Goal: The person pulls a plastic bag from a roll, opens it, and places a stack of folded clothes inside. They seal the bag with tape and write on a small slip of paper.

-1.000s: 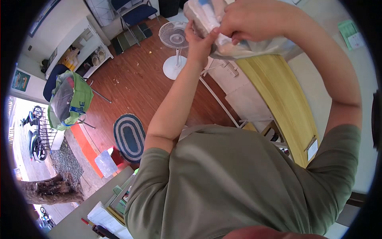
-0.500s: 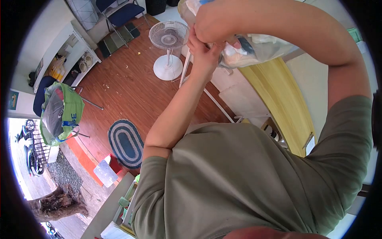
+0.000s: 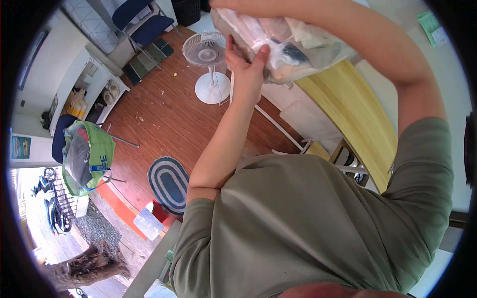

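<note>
A clear plastic bag [image 3: 318,59] with white, pale and dark contents hangs at the top centre, its middle gathered into a whitish knot or twist. My left hand [image 3: 247,67] holds the bag's left side, thumb on the front and fingers behind the near edge. My right forearm arches over the bag from the right. At the top edge of the view, my right hand [image 3: 226,4] lies against the bag's upper left corner; its fingers are cut off by the frame.
Beside the bag is a yellow wooden surface [image 3: 348,109]. A white fan [image 3: 211,87] stands on the brown floor near my left hand. Farther left are an oval rug [image 3: 169,186], a green bag [image 3: 102,149] on a chair, and a white shelf [image 3: 94,89].
My right hand has moved up and left, away from beside my left hand. The bag's gathered part now shows, and my left thumb and fingers are farther apart.
</note>
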Action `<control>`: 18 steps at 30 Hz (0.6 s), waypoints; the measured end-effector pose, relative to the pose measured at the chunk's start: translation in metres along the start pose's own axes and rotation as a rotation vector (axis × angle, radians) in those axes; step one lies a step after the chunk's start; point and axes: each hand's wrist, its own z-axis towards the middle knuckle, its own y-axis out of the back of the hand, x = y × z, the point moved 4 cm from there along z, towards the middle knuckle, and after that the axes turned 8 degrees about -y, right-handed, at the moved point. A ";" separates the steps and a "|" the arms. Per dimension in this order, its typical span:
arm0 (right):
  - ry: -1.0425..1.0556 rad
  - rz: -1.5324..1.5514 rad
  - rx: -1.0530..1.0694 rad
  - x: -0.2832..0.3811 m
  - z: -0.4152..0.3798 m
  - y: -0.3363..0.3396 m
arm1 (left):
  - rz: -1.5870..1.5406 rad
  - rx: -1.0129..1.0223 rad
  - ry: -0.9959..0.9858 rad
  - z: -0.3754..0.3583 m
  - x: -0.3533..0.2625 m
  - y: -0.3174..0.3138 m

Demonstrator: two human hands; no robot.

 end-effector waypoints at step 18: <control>-1.700 0.990 0.775 0.395 -0.651 -0.230 | 0.159 0.165 0.028 -0.006 -0.023 -0.011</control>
